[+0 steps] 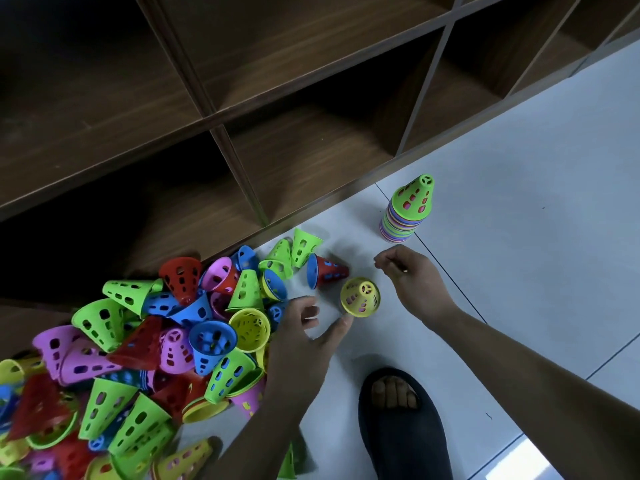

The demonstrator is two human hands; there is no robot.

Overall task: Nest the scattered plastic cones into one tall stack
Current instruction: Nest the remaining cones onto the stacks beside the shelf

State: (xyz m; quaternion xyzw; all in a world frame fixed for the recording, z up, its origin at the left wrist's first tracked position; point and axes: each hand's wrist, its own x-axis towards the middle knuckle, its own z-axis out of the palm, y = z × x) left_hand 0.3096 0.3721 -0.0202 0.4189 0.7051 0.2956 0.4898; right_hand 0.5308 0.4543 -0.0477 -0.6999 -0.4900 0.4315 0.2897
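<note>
Stack: a nested stack [403,220] of many-coloured cones stands upright on the floor [519,168], near the floor's edge under the shelf unit [277,116]; a green cone tops it.
Yellow cone: a yellow cone [360,296] stands alone, narrow end up, on the floor between the two hands, with pink showing through its holes.
Left hand: the left hand [301,337] reaches in from the pile side, its fingers [308,311] spread wide and gripping nothing. Its thumb [341,325] lies at the near rim of the yellow cone; whether it touches the rim cannot be told. The other fingers sit just left of that cone, apart from it.
Right hand: the right hand [414,282] hovers just right of the yellow cone and just in front of the stack, touching neither. Its fingers [382,263] are loosely curled, the tips close together, with nothing seen in them.
Red cone: a red cone [330,270] lies on its side just behind the yellow cone, with a blue one nested in its wide mouth.
Pile: a loose pile [156,341] of green, pink, blue, red and yellow cones covers the floor's left side, against the shelf unit's foot.
Foot: a foot in a dark slipper [401,427] rests on the floor near the lower edge, between the forearms.
</note>
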